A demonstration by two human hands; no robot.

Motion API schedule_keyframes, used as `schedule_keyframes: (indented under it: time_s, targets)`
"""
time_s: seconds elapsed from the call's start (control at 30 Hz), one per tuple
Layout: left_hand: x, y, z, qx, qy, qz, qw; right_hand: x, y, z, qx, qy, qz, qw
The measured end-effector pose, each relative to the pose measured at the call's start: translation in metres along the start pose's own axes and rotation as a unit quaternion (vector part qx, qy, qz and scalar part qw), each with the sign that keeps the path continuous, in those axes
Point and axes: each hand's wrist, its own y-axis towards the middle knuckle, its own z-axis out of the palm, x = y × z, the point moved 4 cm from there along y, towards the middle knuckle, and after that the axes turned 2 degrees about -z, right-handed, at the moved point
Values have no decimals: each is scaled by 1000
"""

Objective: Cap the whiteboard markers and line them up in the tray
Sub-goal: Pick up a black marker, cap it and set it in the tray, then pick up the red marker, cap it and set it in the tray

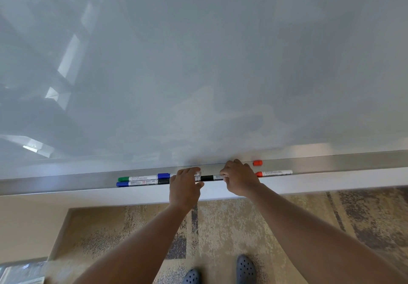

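A metal tray (331, 162) runs under the whiteboard. At its left lie a green-capped marker (136, 177) and a blue-capped marker (136, 183). Two more markers begin right of them, one with a blue cap (163, 176) and one with a black cap (163, 181). My left hand (184, 186) curls over the bodies of those two, fingers behind and thumb in front. A black-capped marker (208, 178) shows between my hands, and my right hand (239, 179) grips its white body. Further right lie a red marker (274, 172) and a loose red cap (257, 163).
The whiteboard (198, 63) fills the upper view and reflects the room. Below the tray are a pale wall strip, patterned carpet (220, 228) and my two feet in grey clogs (246, 269). The tray stretches on bare to the far right.
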Motion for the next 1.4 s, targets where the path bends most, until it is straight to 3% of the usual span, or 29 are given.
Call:
schedule_keyframes:
  time_s: [0.37,0.5,1.13,1.4]
  targets:
    - [-13,2,-2,-15,-15,21,1000,-11,-8,-9,-58,19,8,998]
    - [-35,5,1,-22,0,64,998,-30,-16,-18,-73,24,29,997]
    - [-165,12,49,6,73,256,964,-117,-69,-33,-32,3,120,992]
    - [-184,15,65,0,134,280,951,-139,-79,-35,-30,-29,124,991]
